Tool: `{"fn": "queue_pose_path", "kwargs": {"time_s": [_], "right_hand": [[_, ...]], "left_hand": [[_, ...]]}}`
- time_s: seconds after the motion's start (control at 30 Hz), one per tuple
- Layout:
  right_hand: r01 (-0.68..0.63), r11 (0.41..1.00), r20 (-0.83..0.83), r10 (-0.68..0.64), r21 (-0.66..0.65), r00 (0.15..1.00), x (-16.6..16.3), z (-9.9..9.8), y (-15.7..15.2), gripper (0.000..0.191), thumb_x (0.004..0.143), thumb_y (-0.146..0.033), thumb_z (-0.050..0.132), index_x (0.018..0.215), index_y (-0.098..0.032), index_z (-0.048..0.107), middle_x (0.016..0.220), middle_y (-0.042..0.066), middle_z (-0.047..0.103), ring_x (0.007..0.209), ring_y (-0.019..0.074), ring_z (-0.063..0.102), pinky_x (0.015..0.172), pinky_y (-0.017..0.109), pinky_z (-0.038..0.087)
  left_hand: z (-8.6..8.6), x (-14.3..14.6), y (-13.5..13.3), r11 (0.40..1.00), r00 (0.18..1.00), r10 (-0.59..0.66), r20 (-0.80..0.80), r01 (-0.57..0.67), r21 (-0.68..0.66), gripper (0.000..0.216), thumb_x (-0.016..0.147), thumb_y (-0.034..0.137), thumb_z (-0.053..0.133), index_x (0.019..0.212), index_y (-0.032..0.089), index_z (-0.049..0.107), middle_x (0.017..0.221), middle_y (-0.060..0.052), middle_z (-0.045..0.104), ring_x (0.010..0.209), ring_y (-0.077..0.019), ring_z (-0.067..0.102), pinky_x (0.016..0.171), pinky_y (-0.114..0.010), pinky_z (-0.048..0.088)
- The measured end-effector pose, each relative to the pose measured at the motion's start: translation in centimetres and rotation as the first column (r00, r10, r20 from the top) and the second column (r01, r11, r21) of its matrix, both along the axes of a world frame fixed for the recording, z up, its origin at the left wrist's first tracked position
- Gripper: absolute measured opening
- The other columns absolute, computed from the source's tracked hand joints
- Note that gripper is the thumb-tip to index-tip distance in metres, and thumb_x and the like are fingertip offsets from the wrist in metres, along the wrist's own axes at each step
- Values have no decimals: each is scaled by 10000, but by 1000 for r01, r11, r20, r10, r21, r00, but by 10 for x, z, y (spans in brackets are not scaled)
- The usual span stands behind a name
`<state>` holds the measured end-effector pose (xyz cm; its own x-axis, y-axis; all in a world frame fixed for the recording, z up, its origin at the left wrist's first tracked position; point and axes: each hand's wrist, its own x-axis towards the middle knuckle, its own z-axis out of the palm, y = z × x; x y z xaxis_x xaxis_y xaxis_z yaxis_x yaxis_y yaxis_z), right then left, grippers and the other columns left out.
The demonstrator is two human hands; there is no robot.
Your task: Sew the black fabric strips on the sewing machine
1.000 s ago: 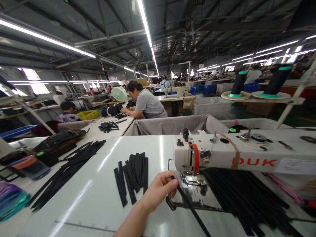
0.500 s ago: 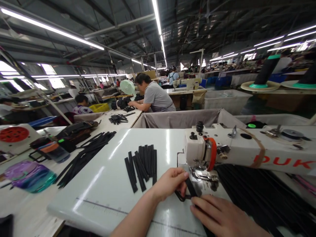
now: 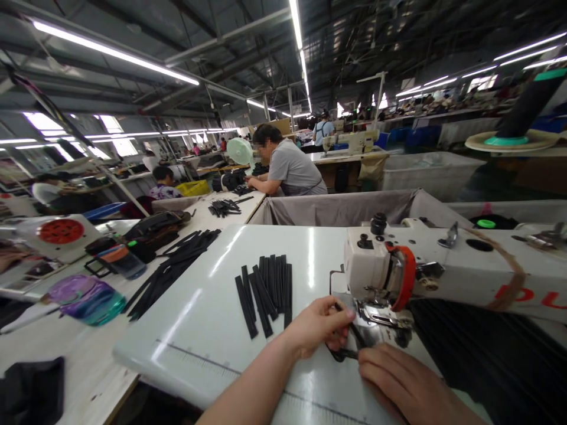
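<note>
In front of the sewing machine (image 3: 370, 265), my left hand (image 3: 321, 326) pinches one end of a black webbing strap (image 3: 358, 336) between thumb and fingers. My right hand (image 3: 398, 375) is closed on the strap's lower part, close to the tabletop. A dark loop (image 3: 337, 354) hangs under the left fingers; whether it is a ring or folded webbing I cannot tell. Both hands are just left of the metal presser foot and needle plate (image 3: 376, 319). Short black strips (image 3: 271, 289) lie in a loose group on the white table, left of the hands.
Long black straps (image 3: 469, 354) spread beneath the machine arm. More black strips (image 3: 177, 268), a cup (image 3: 121, 262) and a purple-teal pouch (image 3: 86, 298) lie on the left table. A fabric-lined bin (image 3: 341, 208) stands behind. A co-worker in grey (image 3: 295, 168) leans over the far table.
The view has swung a little left, so everything sits further right. The strap between my hands has turned from flat to nearly edge-on, with both hands still gripping it.
</note>
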<state>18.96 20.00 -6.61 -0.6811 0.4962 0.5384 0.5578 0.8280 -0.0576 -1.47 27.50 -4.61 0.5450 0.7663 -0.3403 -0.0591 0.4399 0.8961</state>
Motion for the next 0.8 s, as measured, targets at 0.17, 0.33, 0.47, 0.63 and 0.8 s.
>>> {"fn": "queue_pose_path", "kwargs": {"time_s": [0.17,0.33,0.47,0.63,0.8], "right_hand": [[143,986,2,-143,88,990,9,-6,-1,526,851,-38,345,1313,-203,536,1214,61,671,1085,150,647,897,205,520],[48,981,109,-69,187,992,-1,-1,-3,508,812,16,343,1203,-161,614,1126,80,706,1021,197,667,846,286,556],[144,973,55,-156,179,986,-7,0,-3,454,818,17,344,1136,-121,637,1083,96,716,994,188,668,832,280,556],[191,969,33,-199,159,980,-8,-10,-1,396,860,-9,356,1124,-106,635,1066,100,720,979,181,676,835,273,556],[228,966,-8,-229,119,973,-13,-10,3,354,940,-75,325,1074,-105,651,1025,101,725,953,196,686,803,305,577]], "left_hand": [[-7,3,0,953,978,141,-154,-91,290,183,791,295,631,906,191,534,568,92,431,487,-69,408,468,-187,281],[-20,6,-2,785,884,304,-356,-21,619,213,835,137,532,1040,191,561,674,57,478,598,-105,457,583,-227,369],[-18,11,-12,577,731,472,-493,167,800,276,820,145,615,1092,181,584,1086,-75,616,979,-222,555,867,-372,453],[-16,16,-18,426,702,397,-591,430,796,98,897,170,571,934,194,659,1138,-49,687,1070,-243,578,918,-425,454],[-24,17,-14,394,741,391,-546,402,827,146,913,174,551,1018,201,649,1195,-38,679,1104,-242,577,936,-434,456]]}}
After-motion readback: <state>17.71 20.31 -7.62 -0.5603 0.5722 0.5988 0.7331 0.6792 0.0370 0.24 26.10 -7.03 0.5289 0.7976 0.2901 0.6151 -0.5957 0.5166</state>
